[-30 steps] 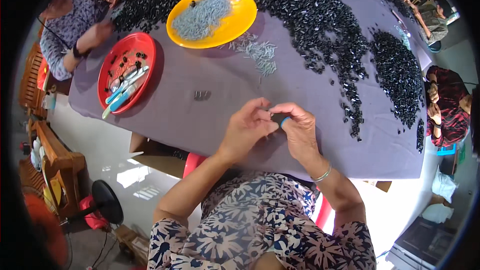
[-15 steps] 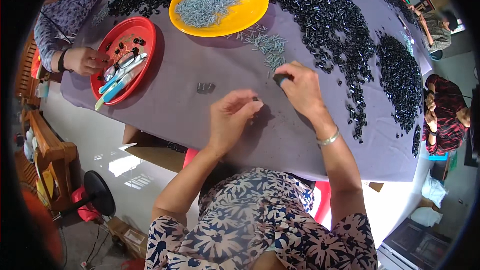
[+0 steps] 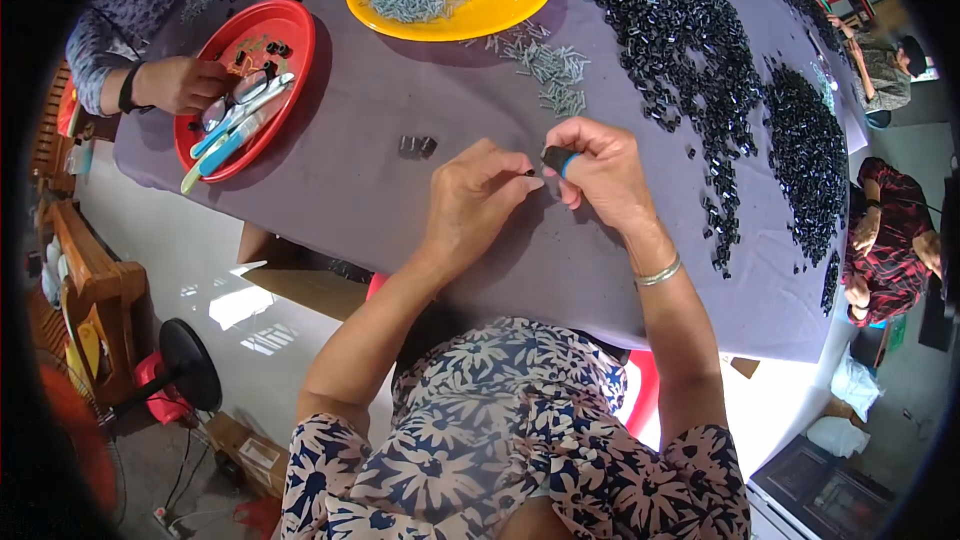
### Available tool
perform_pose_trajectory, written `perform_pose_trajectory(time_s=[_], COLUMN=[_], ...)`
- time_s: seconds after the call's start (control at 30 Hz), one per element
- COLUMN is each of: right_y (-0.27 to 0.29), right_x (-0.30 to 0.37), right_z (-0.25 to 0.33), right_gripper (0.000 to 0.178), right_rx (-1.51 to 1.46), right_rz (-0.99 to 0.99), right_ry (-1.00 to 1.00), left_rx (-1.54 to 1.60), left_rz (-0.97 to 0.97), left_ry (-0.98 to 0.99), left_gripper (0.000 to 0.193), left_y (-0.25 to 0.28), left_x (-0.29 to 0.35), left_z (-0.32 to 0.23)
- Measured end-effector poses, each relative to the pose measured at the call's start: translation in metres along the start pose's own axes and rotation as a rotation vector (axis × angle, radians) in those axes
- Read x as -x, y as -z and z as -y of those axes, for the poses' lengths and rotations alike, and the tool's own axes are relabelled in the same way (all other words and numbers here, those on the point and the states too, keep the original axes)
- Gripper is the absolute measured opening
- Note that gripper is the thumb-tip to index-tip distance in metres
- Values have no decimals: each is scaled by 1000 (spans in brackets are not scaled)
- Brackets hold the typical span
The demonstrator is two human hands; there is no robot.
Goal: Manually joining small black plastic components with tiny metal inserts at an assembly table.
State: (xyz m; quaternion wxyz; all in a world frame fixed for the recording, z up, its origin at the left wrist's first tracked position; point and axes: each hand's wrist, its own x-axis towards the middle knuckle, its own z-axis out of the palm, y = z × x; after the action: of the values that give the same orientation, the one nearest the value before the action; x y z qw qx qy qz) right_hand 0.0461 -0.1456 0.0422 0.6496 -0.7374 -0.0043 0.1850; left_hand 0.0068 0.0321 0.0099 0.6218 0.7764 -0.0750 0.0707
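Observation:
Over the purple-covered table, my left hand (image 3: 465, 205) pinches a small black cylindrical part (image 3: 530, 173) between thumb and fingertips. Close beside it, my right hand (image 3: 610, 175) is closed, its fingertips drawn together; whatever they grip is too small to make out. A black covering with a blue band (image 3: 560, 158) wraps the right thumb. Just beyond my right hand lies a loose heap of thin grey pins (image 3: 560, 75). Several black cylindrical parts stand together in a short row (image 3: 417, 146) to the left of my hands.
A yellow plate (image 3: 530, 10) of grey pins lies ahead. Black parts (image 3: 670, 30) cover the table's far and right areas. At left, a co-worker's hand (image 3: 180, 85) rests by a red tray (image 3: 308, 40) holding tools with blue-and-white handles (image 3: 240, 130). Other people sit at the right.
My left hand has moved right and slightly up, bringing the black part close to my right hand. The right hand has turned a little, its fingertips now facing the left hand.

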Motion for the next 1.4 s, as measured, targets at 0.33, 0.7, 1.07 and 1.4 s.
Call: perform_pose_trajectory(time_s=[0.33, 0.7, 1.07, 1.4], right_y=[-1, -10, -17, 38], right_x=[4, 14, 9, 37], right_z=[-25, -11, -25, -16], right_gripper=[16, 18, 31, 42], right_rx=[-102, 452, 463, 227], right_rz=[19, -102, -111, -249], right_ry=[254, 714, 777, 539], left_rx=[-80, -105, -129, -151], left_rz=[57, 54, 77, 98], left_ry=[-48, -44, -66, -122], left_gripper=[16, 15, 14, 15], left_y=[-2, -5, 1, -4], left_x=[0, 0, -1, 0], left_z=[2, 3, 7, 1])
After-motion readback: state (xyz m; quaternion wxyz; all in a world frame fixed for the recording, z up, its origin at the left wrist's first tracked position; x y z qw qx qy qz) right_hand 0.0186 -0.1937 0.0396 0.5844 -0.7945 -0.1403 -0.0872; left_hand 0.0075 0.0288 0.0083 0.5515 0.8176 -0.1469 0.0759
